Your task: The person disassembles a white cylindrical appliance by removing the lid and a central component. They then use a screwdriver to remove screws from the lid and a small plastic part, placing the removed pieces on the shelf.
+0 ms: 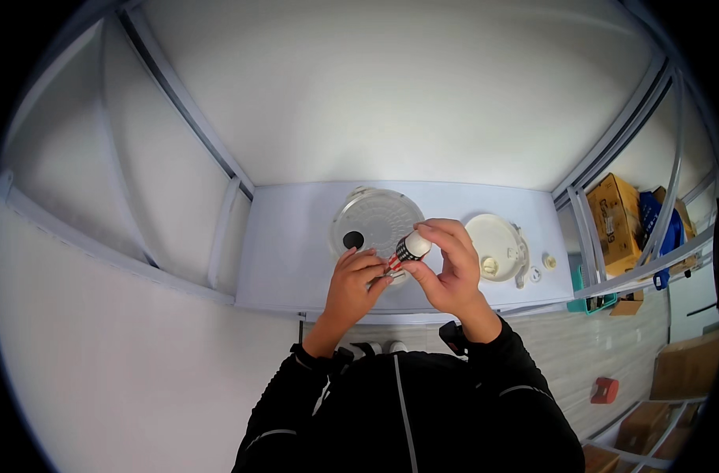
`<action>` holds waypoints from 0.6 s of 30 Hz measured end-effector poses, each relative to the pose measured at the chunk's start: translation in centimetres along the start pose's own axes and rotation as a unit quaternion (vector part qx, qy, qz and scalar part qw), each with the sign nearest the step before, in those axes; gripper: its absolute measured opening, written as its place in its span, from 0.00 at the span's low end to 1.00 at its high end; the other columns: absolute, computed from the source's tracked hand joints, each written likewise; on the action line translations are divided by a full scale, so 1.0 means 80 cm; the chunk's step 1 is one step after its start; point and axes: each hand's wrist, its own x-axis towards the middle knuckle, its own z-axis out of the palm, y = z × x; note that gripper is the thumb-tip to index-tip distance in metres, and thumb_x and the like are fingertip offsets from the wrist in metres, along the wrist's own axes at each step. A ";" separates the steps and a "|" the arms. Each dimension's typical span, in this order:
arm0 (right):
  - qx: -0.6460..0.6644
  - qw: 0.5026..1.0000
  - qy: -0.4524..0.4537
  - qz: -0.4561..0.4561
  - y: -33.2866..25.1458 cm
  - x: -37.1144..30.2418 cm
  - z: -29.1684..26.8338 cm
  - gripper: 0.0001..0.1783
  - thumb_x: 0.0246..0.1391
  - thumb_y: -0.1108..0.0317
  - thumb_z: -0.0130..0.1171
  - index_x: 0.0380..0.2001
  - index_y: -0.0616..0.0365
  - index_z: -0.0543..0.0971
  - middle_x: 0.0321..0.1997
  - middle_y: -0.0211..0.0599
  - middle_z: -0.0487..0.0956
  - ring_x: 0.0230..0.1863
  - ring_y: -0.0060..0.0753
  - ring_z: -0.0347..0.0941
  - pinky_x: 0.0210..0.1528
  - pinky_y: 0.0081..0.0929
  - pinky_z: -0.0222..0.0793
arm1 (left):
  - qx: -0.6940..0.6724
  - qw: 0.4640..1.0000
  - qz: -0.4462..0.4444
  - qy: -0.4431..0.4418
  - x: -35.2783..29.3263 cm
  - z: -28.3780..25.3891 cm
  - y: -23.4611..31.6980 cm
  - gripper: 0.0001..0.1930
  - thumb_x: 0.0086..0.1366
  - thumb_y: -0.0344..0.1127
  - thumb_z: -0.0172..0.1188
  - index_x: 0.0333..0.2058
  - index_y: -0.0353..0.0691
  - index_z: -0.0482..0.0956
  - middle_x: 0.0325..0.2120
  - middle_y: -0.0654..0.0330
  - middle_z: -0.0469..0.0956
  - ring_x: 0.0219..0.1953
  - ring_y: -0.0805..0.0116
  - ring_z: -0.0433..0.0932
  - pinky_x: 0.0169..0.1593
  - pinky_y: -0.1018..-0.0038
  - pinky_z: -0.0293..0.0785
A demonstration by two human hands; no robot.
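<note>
Over the front of the table, both my hands meet at a small bottle-like item (411, 247) with a white rounded end, a dark patterned band and a red-and-white striped part. My right hand (452, 272) grips its white end between thumb and fingers. Beside the striped end, the fingers of my left hand (353, 285) are bent and pressed together at its tip; the exact hold there is partly hidden. Behind the hands lies a round, pale, see-through cover (383, 209), with a black disc (353, 240) on it near my left fingertips.
Right of my hands sits a white round shallow housing (493, 230) with a small cream part (490, 266) inside. Small round pieces (549, 261) lie near the table's right end. White frame posts (588, 232) flank the table. Beyond stand cardboard boxes (612, 217) and a red stool (605, 389).
</note>
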 end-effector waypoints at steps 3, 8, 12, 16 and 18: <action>-0.005 0.999 -0.049 -0.009 -0.001 0.001 -0.005 0.31 0.55 0.75 0.77 0.61 0.67 0.77 0.59 0.54 0.77 0.58 0.47 0.79 0.61 0.41 0.77 | -0.001 1.000 -0.007 0.000 0.000 -0.002 -0.001 0.12 0.59 0.35 0.77 0.41 0.41 0.90 0.45 0.60 0.86 0.59 0.55 0.82 0.69 0.47 0.70; -0.002 0.999 -0.050 -0.010 0.001 -0.002 -0.005 0.31 0.55 0.75 0.77 0.60 0.67 0.78 0.59 0.53 0.77 0.57 0.47 0.79 0.60 0.41 0.78 | -0.001 1.000 -0.011 -0.005 0.000 -0.001 -0.004 0.12 0.61 0.38 0.76 0.42 0.44 0.92 0.44 0.62 0.87 0.60 0.55 0.82 0.68 0.49 0.70; 0.001 0.999 -0.053 -0.005 0.000 -0.002 -0.005 0.30 0.55 0.74 0.77 0.60 0.67 0.78 0.59 0.53 0.77 0.58 0.47 0.79 0.60 0.41 0.77 | -0.006 1.000 -0.006 0.001 -0.001 0.001 -0.005 0.12 0.60 0.38 0.77 0.42 0.43 0.92 0.43 0.62 0.87 0.59 0.56 0.82 0.67 0.50 0.71; -0.007 0.999 -0.051 -0.004 -0.001 -0.001 -0.006 0.30 0.55 0.74 0.77 0.60 0.67 0.78 0.58 0.53 0.77 0.57 0.47 0.79 0.60 0.41 0.78 | -0.012 1.000 0.003 0.010 0.000 0.000 -0.005 0.12 0.59 0.36 0.78 0.41 0.42 0.92 0.42 0.62 0.87 0.58 0.56 0.83 0.65 0.52 0.72; -0.005 0.999 -0.052 -0.006 -0.001 -0.002 -0.006 0.30 0.55 0.74 0.78 0.60 0.66 0.78 0.59 0.53 0.77 0.57 0.47 0.79 0.60 0.41 0.78 | -0.015 1.000 0.006 0.013 0.001 0.000 -0.004 0.12 0.59 0.36 0.78 0.41 0.41 0.92 0.42 0.62 0.87 0.58 0.55 0.83 0.65 0.53 0.72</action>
